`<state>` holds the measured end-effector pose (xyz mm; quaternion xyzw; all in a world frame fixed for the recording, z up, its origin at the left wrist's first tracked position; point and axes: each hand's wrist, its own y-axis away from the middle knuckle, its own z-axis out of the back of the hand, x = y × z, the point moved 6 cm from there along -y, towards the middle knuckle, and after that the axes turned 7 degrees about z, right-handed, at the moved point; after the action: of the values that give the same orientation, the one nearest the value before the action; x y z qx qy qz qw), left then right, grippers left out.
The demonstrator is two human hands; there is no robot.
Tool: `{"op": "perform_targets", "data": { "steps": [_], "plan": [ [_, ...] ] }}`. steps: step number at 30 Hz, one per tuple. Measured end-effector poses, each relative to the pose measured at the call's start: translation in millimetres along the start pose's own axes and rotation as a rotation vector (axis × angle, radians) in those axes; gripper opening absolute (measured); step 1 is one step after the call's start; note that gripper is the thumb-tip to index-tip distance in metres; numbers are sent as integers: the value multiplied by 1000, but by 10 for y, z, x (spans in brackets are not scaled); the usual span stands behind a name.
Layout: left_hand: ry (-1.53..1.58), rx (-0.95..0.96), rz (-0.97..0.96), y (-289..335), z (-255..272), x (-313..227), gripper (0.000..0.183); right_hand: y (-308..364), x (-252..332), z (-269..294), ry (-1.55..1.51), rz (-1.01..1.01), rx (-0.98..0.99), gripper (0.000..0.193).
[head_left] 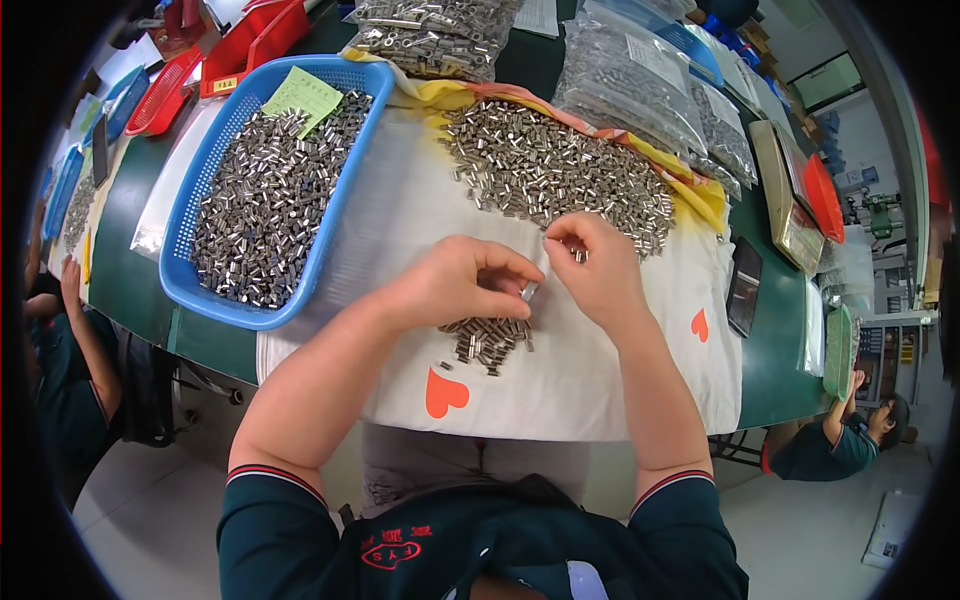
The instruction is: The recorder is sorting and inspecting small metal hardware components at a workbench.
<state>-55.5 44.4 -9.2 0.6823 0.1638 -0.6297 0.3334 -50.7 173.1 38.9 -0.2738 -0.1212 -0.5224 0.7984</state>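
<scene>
My left hand (pixel 455 285) is closed in a pinch on a small shiny metal sleeve (pixel 528 291), held between thumb and index finger. Just to its right, my right hand (pixel 600 265) has its thumb and fingertips pressed together; whatever is in them, if anything, is too small to make out. Beneath the left hand lies a small heap of metal sleeves (pixel 487 347), partly covered by it. A much larger pile of metal sleeves (pixel 560 165) spreads beyond both hands. Both piles rest on a white cloth (pixel 400 175) with orange heart shapes.
A blue basket (pixel 172 250) full of metal sleeves, with a green paper slip (pixel 303 97), stands at left. Bags of metal parts (pixel 630 85) line the back. A phone (pixel 743 287) lies at right. Red bins (pixel 255 45) sit far left. Co-workers sit on both sides.
</scene>
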Motion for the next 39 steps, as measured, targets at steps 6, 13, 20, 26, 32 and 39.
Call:
{"op": "perform_targets", "data": {
  "steps": [6,13,20,26,32,39],
  "plan": [
    [384,-46,44,-35,86,67,33,233,47,28,-536,-115,-33,8],
    [383,-64,43,-57,45,80,33,255,92,-19,-417,-91,-93,8],
    [323,-90,59,-25,64,81,33,234,134,50,-308,23,-74,11],
    [141,-56,33,-13,9,62,34,214,-135,-9,-455,-256,53,11],
    [-46,20,25,21,-26,-21,34,-49,-207,-109,148,16,-18,10],
    [124,-41,-2,-20,9,45,30,-2,-104,-190,218,75,52,5]
  ]
}}
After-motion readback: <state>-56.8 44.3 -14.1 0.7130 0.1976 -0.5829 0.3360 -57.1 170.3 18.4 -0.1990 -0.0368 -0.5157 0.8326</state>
